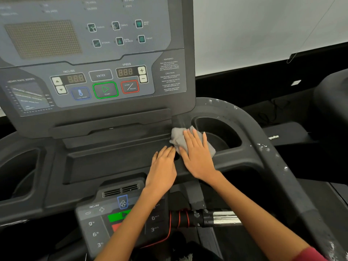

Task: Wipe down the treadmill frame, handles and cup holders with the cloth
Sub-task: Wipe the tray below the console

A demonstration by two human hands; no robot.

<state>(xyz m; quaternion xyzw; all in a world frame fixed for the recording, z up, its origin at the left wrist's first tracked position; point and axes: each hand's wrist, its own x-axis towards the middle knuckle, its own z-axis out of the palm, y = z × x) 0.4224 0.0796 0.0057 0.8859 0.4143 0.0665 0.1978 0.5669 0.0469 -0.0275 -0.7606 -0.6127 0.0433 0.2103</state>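
Note:
A grey cloth (178, 137) lies bunched on the black treadmill frame (116, 161), just left of the right cup holder (218, 134). My right hand (197, 153) presses flat on the cloth with straight fingers. My left hand (162, 166) rests flat on the frame right beside it, fingertips near the cloth's lower edge. The right handle arm (267, 147) curves down past the cup holder and carries white specks. The left cup holder (18, 172) sits at the far left.
The console panel (94, 72) with display and buttons rises behind the hands. A lower control pad (120, 213) sits below my left wrist. A chrome grip bar (222, 218) with a red cord sticks out to the right. Another machine (331, 102) stands at the right.

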